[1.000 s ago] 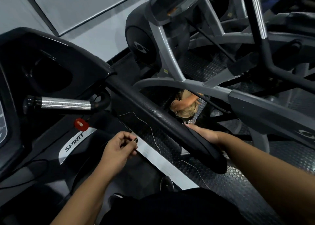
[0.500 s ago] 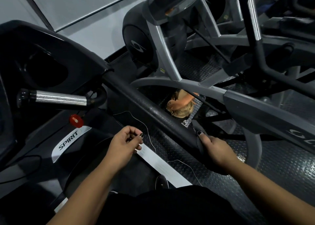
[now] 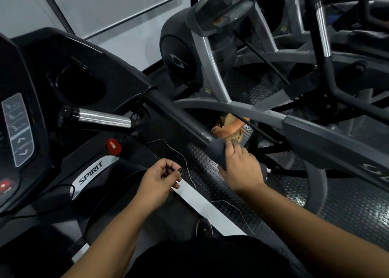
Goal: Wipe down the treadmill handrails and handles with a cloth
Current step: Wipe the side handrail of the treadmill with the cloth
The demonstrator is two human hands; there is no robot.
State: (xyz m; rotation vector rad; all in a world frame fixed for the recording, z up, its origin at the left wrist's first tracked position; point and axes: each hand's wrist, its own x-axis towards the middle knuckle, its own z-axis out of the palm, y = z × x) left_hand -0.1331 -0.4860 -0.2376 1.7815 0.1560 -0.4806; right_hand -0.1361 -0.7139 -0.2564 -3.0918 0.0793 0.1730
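**Right handrail, near end: wipe in progress**

The right hand [image 3: 240, 168] was curled round the near end of the black handrail [image 3: 179, 117]. Between palm and rail sat a smooth dark-grey patch, probably the cloth [image 3: 216, 150], though the dim light made this uncertain. The left hand [image 3: 157, 178] hung above the treadmill's side strip [image 3: 202, 202], thumb and forefinger drawn together in a pinch. What it pinched was too small to tell.

Judgement on the stroke: keep the cloth wrapped fully round the rail. Slide it up toward the console [image 3: 17, 128] in one pass, twisting the wrist so the underside is covered as well. The chrome handle [image 3: 103, 117] would come after.

Nearby: a red safety key [image 3: 113, 146] sat below the chrome handle. A thin white cord [image 3: 179, 151] looped across the gap close to the left hand and could snag. An elliptical machine [image 3: 210, 67] stood just beside the rail, leaving little elbow room on that side. A small orange and blond item [image 3: 229, 130] lay on the studded floor [image 3: 347, 204] under the rail.
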